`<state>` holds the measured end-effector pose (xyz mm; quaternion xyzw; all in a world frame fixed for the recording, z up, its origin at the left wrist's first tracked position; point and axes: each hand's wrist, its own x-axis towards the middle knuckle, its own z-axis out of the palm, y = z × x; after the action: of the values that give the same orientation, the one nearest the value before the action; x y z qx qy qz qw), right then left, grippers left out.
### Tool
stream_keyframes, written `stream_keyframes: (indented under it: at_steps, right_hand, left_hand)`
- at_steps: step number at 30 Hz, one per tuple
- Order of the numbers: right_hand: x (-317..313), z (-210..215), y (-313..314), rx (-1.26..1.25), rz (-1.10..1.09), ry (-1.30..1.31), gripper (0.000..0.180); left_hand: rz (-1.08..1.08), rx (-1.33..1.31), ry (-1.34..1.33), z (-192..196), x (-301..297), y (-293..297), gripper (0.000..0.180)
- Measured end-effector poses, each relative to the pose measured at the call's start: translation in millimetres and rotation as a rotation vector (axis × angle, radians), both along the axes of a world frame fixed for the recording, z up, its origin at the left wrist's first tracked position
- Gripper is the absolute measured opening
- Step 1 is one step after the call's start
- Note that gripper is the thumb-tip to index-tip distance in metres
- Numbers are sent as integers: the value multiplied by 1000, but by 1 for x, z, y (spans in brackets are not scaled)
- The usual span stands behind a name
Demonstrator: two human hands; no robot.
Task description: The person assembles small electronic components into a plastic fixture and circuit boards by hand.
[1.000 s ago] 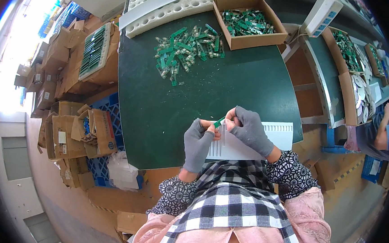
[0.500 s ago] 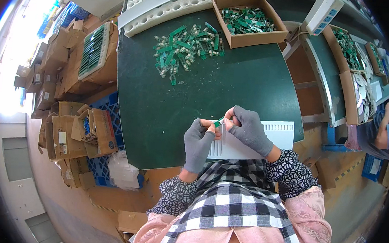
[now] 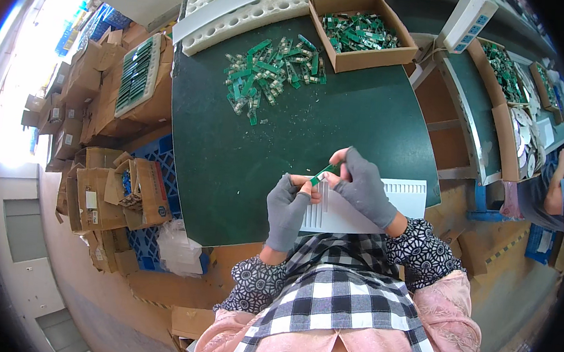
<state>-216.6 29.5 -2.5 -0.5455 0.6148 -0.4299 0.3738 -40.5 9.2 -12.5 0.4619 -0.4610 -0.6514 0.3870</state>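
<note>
Item in hand: green strip (image 3: 323,173), a small circuit-board piece, being pinched at both ends between the left hand (image 3: 290,206) and the right hand (image 3: 361,189); both hands are wearing grey fingerless gloves, fingertips closed narrow on the strip; strip is sitting just above the near edge of the worktop (image 3: 338,114), over a white slotted tray (image 3: 371,205).

Progress, judged from the layout: the work appears to be at an early or middle stage; a loose pile (image 3: 269,74) of green boards is still lying at the far side of the worktop, well apart from the hands; a cardboard box (image 3: 363,31) beside it is holding more green pieces; whether the tray slots are filling cannot be told, since the hands are covering part of it and the rest is showing white; only one strip is being handled.

Surface: dark green worktop, flecked with small pale crumbs around the pile; a white perforated rack (image 3: 268,5) with a grey slat across it is lying along the far edge.

Room: stacked cartons (image 3: 108,190) and a blue crate (image 3: 165,168) are crowding the floor to the left; one carton (image 3: 138,78) is carrying a tray of green boards; bright daylight is coming in at the far left; to the right, a second bench (image 3: 497,93) is holding boxes of green parts and white discs; another person's arm (image 3: 559,189) is showing at the right rim.
</note>
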Motion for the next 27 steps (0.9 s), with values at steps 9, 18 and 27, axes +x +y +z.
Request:
stream_keyframes:
  at_steps: [9,18,27]
  right_hand:
    - [-44,29,-34,169,97,-501,19]
    - [-92,28,-133,-395,-181,383,31]
    - [-26,-19,-193,-76,37,957,27]
  left_hand:
    - [24,-43,85,-2,2,2,18]
    - [115,-65,150,-4,-6,6,18]
    - [67,-75,157,-3,-6,1,15]
